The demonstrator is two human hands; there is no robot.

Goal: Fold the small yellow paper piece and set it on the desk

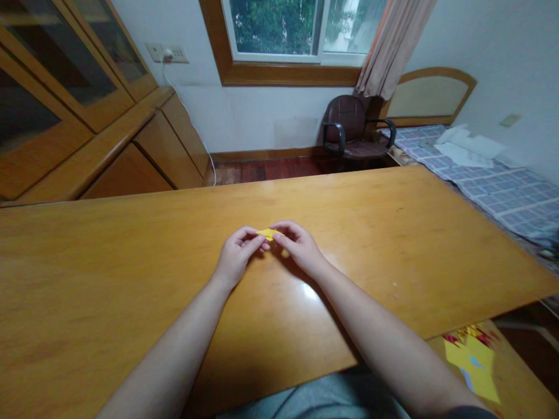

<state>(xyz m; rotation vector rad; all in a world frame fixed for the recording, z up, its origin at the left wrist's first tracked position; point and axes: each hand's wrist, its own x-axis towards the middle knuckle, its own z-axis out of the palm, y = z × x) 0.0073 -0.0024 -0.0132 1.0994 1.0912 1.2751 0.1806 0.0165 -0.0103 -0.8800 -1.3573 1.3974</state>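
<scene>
A small folded piece of yellow paper (269, 234) is held just over the wooden table (131, 279), near the middle of the view. My left hand (239, 251) pinches its left end between thumb and fingers. On the other side, my right hand (299, 244) grips the right end, thumb on top. The fingertips cover both ends of the paper, so its full shape is hidden.
At lower right, a lower surface (530, 372) bears yellow paper sheets (471, 361) and several small red and yellow folded pieces (469, 333). Beyond the table stand a brown armchair (349, 125), a bed (493, 180) and a wooden cabinet (144, 145).
</scene>
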